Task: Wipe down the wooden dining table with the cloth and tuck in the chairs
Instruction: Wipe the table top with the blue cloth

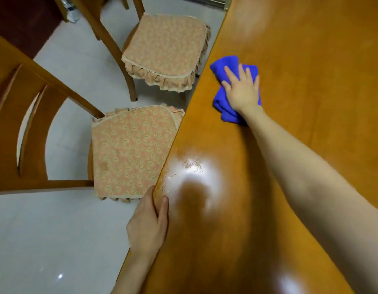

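The wooden dining table [311, 60] fills the right half of the view, its long edge running from top centre to bottom left. A bunched blue cloth [221, 67] lies on it near that edge. My right hand [243, 88] presses flat on the cloth with fingers spread. My left hand [149, 223] grips the table's edge lower down, thumb on top and fingers under the rim. Two wooden chairs stand pulled out to the left of the table: the near chair [128, 151] and the far chair [164, 52], both with patterned frilled seat cushions.
Pale glossy floor tiles [46, 240] lie left of the table and between the chairs. The near chair's curved backrest [20, 115] reaches the left border. A bright light reflection and wet streaks show on the tabletop beside my left hand.
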